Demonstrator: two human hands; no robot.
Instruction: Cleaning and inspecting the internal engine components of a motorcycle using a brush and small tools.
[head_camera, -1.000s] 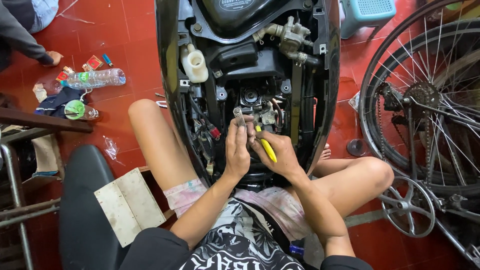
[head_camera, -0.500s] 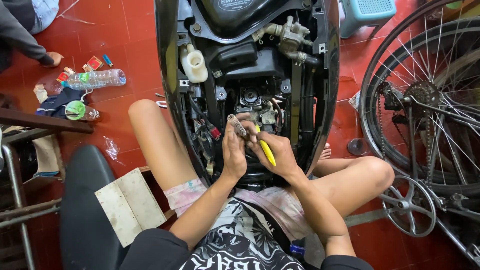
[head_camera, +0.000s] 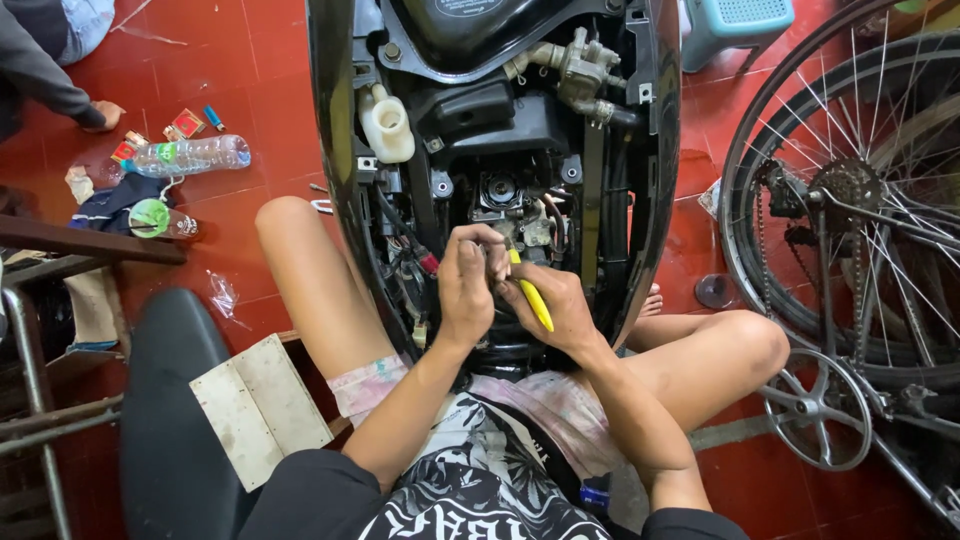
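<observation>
One yellow screwdriver (head_camera: 533, 300), tip up-left.

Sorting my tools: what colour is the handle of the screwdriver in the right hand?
Yellow. The screwdriver handle shows best in the head view, in the right hand.

Glossy black plastic scooter body (head_camera: 335, 120), yellow plastic screwdriver handle (head_camera: 535, 303), clear plastic bottle (head_camera: 190, 155), shiny red floor tiles (head_camera: 270, 90)

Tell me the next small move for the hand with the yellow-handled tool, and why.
Probably ease the tip of the yellow-handled tool forward into the engine part just ahead. The right hand grips it pointing into the open scooter body, while the left hand pinches something small beside its tip; what it pinches is hidden.
</observation>
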